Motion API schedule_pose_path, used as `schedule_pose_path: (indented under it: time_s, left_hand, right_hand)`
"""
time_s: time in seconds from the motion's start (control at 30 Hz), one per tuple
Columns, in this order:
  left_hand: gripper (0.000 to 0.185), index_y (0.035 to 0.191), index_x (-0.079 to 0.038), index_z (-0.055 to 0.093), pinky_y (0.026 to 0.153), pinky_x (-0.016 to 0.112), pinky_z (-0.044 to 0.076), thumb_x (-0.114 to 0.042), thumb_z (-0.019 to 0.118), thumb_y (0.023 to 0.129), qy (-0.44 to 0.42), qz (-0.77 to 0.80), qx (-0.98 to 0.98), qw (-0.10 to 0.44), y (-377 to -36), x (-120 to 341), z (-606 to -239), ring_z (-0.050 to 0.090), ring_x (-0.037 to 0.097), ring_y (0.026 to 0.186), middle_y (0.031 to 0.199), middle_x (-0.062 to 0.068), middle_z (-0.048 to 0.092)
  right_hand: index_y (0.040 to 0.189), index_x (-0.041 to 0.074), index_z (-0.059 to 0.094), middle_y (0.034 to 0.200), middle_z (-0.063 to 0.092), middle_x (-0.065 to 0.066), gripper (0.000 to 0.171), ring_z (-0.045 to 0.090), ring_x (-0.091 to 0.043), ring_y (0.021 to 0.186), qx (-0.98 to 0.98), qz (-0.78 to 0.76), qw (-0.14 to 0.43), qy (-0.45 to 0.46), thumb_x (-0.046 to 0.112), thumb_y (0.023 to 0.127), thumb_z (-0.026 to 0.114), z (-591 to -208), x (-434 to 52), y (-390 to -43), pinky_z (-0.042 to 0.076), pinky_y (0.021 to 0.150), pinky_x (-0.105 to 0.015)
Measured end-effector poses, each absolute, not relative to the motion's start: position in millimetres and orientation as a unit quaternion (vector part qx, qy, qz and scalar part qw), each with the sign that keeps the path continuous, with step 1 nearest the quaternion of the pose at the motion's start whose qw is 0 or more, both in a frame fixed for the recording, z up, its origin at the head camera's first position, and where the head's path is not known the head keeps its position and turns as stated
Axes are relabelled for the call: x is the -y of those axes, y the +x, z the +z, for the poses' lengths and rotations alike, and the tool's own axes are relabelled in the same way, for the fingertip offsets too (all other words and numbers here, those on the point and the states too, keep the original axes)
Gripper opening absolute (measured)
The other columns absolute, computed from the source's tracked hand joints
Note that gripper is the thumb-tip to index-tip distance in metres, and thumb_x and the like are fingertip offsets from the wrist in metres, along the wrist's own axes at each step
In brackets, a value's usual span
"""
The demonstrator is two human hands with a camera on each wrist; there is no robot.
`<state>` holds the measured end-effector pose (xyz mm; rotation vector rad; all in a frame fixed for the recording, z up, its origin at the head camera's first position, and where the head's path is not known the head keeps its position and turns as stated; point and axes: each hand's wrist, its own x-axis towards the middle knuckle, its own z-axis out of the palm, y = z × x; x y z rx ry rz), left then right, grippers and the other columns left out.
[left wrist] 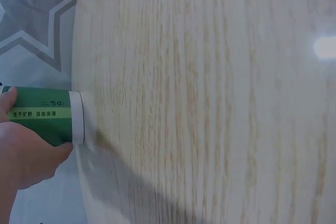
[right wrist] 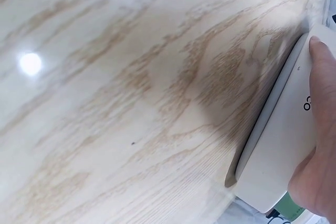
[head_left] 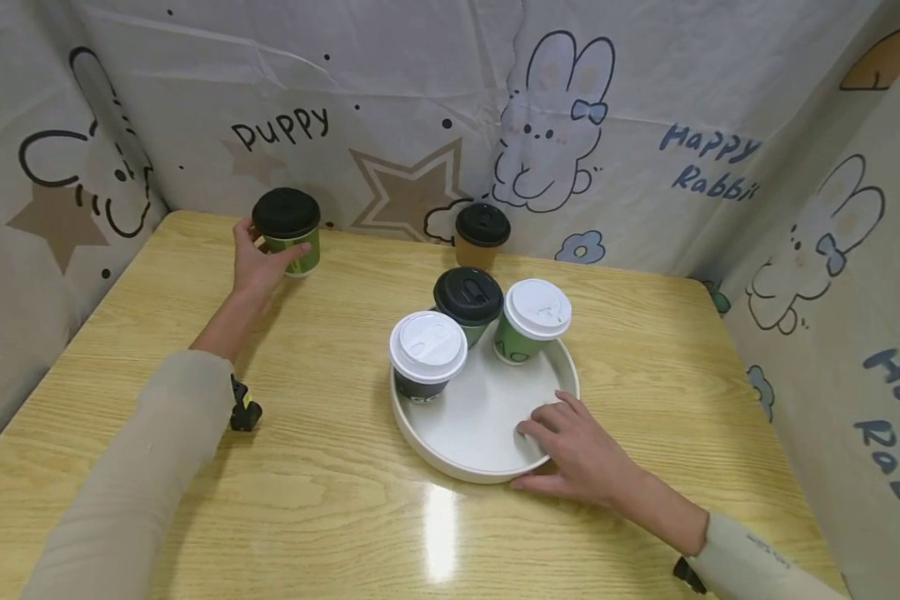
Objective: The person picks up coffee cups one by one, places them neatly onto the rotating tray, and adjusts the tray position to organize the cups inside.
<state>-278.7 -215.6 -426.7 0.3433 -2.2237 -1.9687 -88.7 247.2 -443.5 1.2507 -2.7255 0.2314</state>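
Green sides, black lid: at far left a cup [head_left: 287, 221] is being held upright near the back edge of the table [head_left: 322, 500], the left hand [head_left: 255, 265] wrapping thumb and fingers round it. Base contact: cannot tell. Rightward, a round white tray [head_left: 472, 442] is carrying a dark cup [head_left: 426, 354], a black-lidded cup [head_left: 468, 298] and a white-lidded green cup [head_left: 534, 317]; a brown cup [head_left: 483, 233] is standing behind. The right hand [head_left: 570, 450] is pinching the tray's near-right rim. Judged step: gripping the left cup, steadying the tray. Next move probably calls for holding that cup level, clear of its neighbours.

Arms [head_left: 138, 454] [head_left: 757, 558] spread; hands [head_left: 255, 271] [head_left: 581, 454] curled
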Motion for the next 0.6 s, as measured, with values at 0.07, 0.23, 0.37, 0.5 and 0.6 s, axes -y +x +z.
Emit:
schedule_pose_path:
  time_s: [0.07, 0.23, 0.37, 0.5, 0.6]
  left_hand:
    - [0.090, 0.154, -0.018, 0.014, 0.116, 0.037, 0.028, -0.020, 0.076, 0.089, 0.113, -0.654, 0.744, 0.079, -279, 216, -427, 0.028, 0.028, 0.141, 0.159, 0.012, 0.020]
    - [0.089, 0.154, -0.018, 0.016, 0.113, 0.036, 0.032, -0.019, 0.077, 0.089, 0.106, -0.655, 0.745, 0.077, -277, 217, -427, 0.031, 0.029, 0.138, 0.158, 0.012, 0.022]
    - [0.092, 0.155, -0.020, 0.014, 0.111, 0.037, 0.036, -0.020, 0.077, 0.089, 0.094, -0.659, 0.744, 0.062, -271, 217, -424, 0.033, 0.031, 0.136, 0.158, 0.012, 0.022]
    - [0.093, 0.156, -0.021, 0.012, 0.110, 0.040, 0.038, -0.023, 0.077, 0.089, 0.082, -0.657, 0.748, 0.043, -261, 216, -419, 0.033, 0.033, 0.137, 0.158, 0.013, 0.021]
    - [0.093, 0.157, -0.021, 0.012, 0.109, 0.042, 0.038, -0.026, 0.077, 0.089, 0.075, -0.650, 0.756, 0.032, -251, 215, -416, 0.032, 0.034, 0.136, 0.158, 0.013, 0.021]
  right_hand:
    - [0.112, 0.016, 0.066, 0.106, 0.061, 0.000, 0.064, 0.056, -0.021, 0.103, 0.905, 0.077, 0.065, 0.413, 0.071, 0.080, 0.067, -443, -247, -88, 0.030, 0.113, -0.053]
    - [0.112, 0.016, 0.066, 0.107, 0.061, 0.000, 0.064, 0.056, -0.021, 0.104, 0.908, 0.074, 0.059, 0.409, 0.072, 0.080, 0.066, -442, -246, -88, 0.029, 0.114, -0.053]
    - [0.113, 0.016, 0.066, 0.107, 0.061, -0.001, 0.065, 0.057, -0.021, 0.104, 0.907, 0.074, 0.059, 0.409, 0.072, 0.081, 0.065, -441, -246, -88, 0.030, 0.113, -0.054]
    - [0.113, 0.016, 0.067, 0.108, 0.062, -0.001, 0.065, 0.057, -0.021, 0.104, 0.907, 0.073, 0.059, 0.410, 0.072, 0.081, 0.065, -441, -246, -88, 0.029, 0.113, -0.055]
    - [0.113, 0.016, 0.067, 0.108, 0.062, -0.001, 0.065, 0.057, -0.021, 0.105, 0.908, 0.073, 0.057, 0.409, 0.072, 0.081, 0.065, -441, -246, -87, 0.029, 0.113, -0.055]
